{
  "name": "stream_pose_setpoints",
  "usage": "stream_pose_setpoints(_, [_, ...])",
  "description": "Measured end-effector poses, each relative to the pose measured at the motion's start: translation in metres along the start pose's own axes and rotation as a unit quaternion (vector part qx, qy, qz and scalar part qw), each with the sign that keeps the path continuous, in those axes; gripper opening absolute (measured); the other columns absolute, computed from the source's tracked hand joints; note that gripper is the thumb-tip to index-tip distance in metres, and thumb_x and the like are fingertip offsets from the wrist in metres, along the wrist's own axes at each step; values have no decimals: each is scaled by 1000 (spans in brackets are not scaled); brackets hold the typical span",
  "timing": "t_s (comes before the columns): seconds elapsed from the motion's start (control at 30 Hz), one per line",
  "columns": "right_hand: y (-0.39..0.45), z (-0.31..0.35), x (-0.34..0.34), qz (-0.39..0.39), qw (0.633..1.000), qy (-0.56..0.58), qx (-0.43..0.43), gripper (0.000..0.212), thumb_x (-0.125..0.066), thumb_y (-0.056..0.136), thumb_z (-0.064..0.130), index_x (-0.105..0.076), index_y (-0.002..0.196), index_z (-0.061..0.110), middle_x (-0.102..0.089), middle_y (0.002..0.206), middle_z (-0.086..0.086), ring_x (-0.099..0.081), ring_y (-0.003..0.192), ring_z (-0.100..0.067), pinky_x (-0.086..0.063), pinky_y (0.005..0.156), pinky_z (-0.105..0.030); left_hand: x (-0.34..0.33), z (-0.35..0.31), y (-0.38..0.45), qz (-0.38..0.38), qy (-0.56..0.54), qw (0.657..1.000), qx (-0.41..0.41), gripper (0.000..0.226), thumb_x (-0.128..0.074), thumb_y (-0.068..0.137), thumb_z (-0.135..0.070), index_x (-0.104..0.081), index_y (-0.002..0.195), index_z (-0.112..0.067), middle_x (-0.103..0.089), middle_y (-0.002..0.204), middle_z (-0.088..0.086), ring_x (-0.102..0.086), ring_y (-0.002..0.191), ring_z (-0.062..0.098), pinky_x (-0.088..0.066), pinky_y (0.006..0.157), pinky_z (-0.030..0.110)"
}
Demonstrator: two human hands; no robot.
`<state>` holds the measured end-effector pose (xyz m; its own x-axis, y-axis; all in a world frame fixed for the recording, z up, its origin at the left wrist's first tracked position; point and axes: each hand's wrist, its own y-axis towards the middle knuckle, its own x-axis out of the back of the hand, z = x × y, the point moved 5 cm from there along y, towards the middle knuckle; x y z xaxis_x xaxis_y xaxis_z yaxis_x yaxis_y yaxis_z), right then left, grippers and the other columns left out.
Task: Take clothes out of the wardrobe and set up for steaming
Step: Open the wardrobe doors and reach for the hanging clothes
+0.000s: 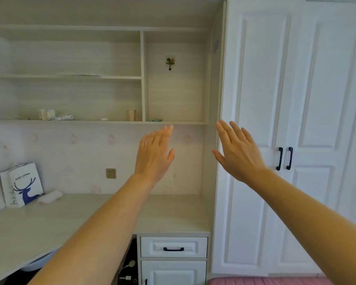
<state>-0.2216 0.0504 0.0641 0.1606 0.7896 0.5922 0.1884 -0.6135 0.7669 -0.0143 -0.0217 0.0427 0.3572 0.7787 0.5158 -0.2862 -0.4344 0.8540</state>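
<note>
A white panelled wardrobe (pixel 296 79) fills the right side, both doors closed, with two black handles (pixel 284 158) side by side at mid height. My left hand (pixel 155 153) is raised in front of the desk wall, fingers straight, holding nothing. My right hand (pixel 237 150) is raised in front of the wardrobe's left door, fingers spread and empty, well left of the handles. No clothes are visible.
A pale desk (pixel 70 219) runs along the left, with a paper bag (pixel 25 185) bearing a blue deer at its back. Shelves (pixel 103 121) above hold cups and small items. A drawer unit (pixel 173 248) stands under the desk. Pink fabric (pixel 265 281) shows at the bottom right.
</note>
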Motion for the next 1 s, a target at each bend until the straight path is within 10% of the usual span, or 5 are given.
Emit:
stream_pose_setpoints(0.73, [-24,-105,-232,135,984,-44,-108,51,-61,88,32,-53,130,4,-62,124,-11,-58,118,-31,-48,98,-44,-278,-87,31,99,-174,976,-87,39,-40,84,-25,-70,104,-10,-71,79,1,-64,71,24,-49,55,30])
stream_pose_setpoints(1.0, [-32,-168,-282,186,966,-72,-163,51,-48,96,34,-42,139,6,-54,136,-9,-46,130,-27,-35,108,-38,-361,-140,40,164,-279,943,-81,38,-44,97,-26,-53,133,-16,-67,109,-2,-57,107,19,-48,83,33])
